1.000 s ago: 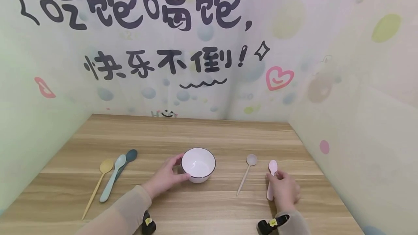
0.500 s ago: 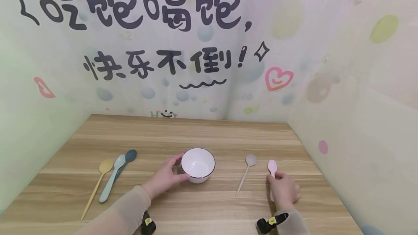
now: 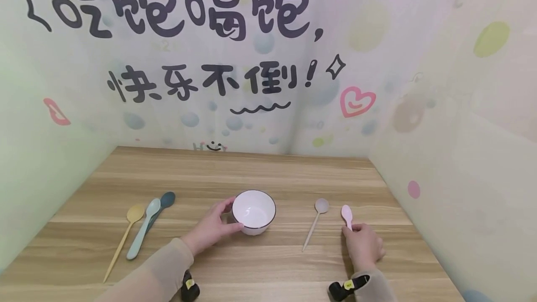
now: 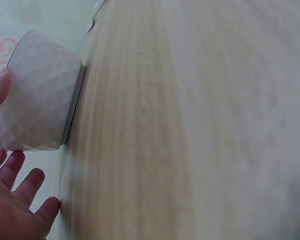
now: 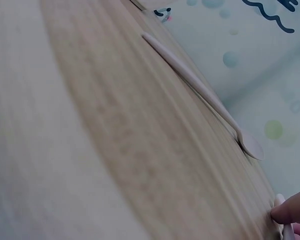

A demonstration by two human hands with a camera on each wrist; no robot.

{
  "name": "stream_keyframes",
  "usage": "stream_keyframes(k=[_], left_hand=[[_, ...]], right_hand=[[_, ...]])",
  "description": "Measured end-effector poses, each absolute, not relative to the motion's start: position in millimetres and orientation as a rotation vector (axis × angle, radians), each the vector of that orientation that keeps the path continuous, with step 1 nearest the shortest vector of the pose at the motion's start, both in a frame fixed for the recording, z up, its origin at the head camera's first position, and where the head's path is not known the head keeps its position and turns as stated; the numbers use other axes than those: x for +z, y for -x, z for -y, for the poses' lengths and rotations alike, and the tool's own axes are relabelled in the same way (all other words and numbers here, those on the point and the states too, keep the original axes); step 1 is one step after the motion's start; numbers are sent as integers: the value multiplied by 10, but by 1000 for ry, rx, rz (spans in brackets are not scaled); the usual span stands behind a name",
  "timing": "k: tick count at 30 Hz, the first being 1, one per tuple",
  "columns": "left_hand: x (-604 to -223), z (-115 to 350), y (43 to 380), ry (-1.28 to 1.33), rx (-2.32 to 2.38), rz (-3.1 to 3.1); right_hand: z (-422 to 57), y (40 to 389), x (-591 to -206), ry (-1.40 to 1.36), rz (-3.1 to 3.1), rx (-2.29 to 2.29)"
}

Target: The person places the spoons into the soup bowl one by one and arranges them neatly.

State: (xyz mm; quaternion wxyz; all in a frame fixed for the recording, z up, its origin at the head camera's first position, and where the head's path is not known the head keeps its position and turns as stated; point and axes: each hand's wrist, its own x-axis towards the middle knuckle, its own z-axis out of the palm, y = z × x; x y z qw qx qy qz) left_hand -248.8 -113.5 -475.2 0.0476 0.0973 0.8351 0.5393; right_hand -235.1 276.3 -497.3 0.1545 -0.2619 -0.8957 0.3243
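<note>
A white bowl (image 3: 254,212) with a dark rim stands upright at the middle of the table. My left hand (image 3: 211,227) holds it by its left side, thumb near the front and fingers behind; in the left wrist view the other fingers (image 4: 27,187) spread below the faceted wall. At the right, my right hand (image 3: 364,245) pinches a pink spoon (image 3: 346,213) by its handle, which is mostly hidden under the hand. In the right wrist view, thumb and finger meet on that handle (image 5: 288,231). Left of this hand lies a greyish-beige spoon (image 3: 321,206).
On the left side of the wooden table (image 3: 235,167) lie a yellow spoon (image 3: 135,213), a light blue spoon (image 3: 144,232) and a dark blue spoon (image 3: 168,198), the light blue one partly over the dark blue. Printed walls (image 3: 268,120) stand at the back and both sides.
The pink spoon has turned slightly, its head shifting left and its handle end going out of sight under my right hand. My left hand and the bowl stay in place.
</note>
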Motion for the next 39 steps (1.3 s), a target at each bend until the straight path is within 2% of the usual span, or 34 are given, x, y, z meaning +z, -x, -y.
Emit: stream_keyframes(k=[15, 39], left_hand=[[-4768, 1142, 2484, -316, 1643, -2568], [-4747, 1132, 2493, -276, 1657, -2542]], right_hand=[[-2761, 2368, -4982, 724, 2531, 994], [-2585, 2405, -4852, 475, 2538, 1083]])
